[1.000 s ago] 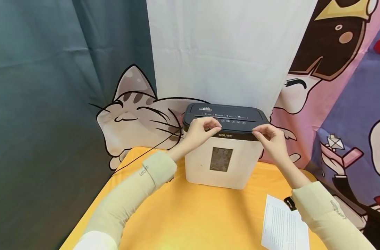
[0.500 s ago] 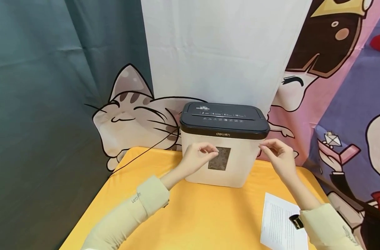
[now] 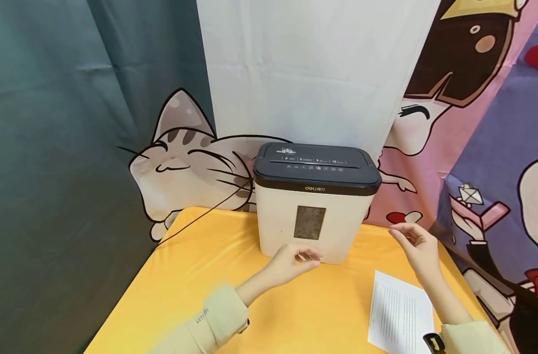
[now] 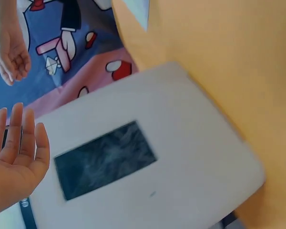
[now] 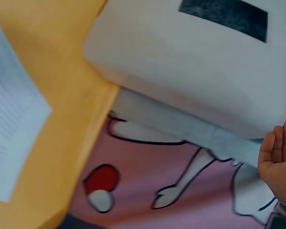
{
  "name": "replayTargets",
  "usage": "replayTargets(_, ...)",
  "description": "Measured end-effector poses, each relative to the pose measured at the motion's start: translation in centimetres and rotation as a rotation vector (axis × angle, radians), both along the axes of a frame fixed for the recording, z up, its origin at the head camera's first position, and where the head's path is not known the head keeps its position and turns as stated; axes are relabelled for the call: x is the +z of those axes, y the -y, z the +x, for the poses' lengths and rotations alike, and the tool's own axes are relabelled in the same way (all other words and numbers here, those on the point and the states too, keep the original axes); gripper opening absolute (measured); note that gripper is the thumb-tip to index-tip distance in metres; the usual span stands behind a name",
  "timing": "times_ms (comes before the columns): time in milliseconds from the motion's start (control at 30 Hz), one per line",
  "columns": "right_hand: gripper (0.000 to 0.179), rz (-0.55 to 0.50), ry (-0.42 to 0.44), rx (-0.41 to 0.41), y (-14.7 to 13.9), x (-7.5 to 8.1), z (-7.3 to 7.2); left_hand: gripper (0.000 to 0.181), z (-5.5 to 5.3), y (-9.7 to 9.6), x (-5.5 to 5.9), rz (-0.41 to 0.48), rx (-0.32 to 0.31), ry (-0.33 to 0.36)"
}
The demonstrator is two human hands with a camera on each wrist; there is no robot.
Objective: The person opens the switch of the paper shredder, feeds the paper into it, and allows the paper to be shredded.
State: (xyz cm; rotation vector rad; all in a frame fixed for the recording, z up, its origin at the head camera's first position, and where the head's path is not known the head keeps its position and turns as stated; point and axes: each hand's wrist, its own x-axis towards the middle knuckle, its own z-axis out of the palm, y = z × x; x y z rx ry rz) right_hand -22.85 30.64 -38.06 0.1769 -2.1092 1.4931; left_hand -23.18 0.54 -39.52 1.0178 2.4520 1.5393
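Note:
A paper shredder (image 3: 273,211) stands upright at the back of the table, with a white body, a dark window and a black lid (image 3: 313,177) that has a narrow feed slot. In front of its lower edge is my left hand (image 3: 291,265), fingers loosely bent and holding nothing. Off to the shredder's right, my right hand (image 3: 417,248) hovers with relaxed, slightly bent fingers and nothing in them. The left wrist view has my left hand (image 4: 19,157) with fingers extended. Below my right hand lies a printed sheet of paper (image 3: 397,314).
A yellow cloth covers the table (image 3: 216,246). One dark cord (image 3: 207,212) runs from the shredder's left side to the table edge. Behind hang curtains printed with a cartoon cat (image 3: 176,167) and other figures.
Both hands have come down and back from the shredder's lid, the right one also moving outward to the right. The slot now shows unobstructed. The shredder and printed sheet stay in place.

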Motion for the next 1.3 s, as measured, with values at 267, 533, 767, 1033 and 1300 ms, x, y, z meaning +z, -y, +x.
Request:
replayTargets(267, 0.009, -0.069, 0.044, 0.017, -2.3, -2.5, 0.4, 0.024, 1.4, -1.4, -3.4, 0.031, -0.029, 0.143)
replayTargets(533, 0.019, -0.260, 0.043, 0.021, -4.2, -5.2, 1.5, 0.028, 2.2, -2.0, -6.3, 0.074, -0.064, 0.293)
replayTargets(767, 0.021, -0.367, 0.038, 0.054, -6.7, -9.5, 2.9, 0.029, 2.4, -2.0, -8.5, 0.106, 0.029, 0.350)
replayTargets(1033, 0.009, 0.098, 0.322, -0.334, -8.9, -12.3, 4.3, 0.029, 3.5, -4.3, -12.0, 0.151, 0.013, 0.377)
replayTargets(1300, 0.022, 0.327, 0.648, -0.484, -10.0, -14.8, 5.1, 0.028, 4.7, -7.5, -14.3, 0.197, 0.018, 0.411)
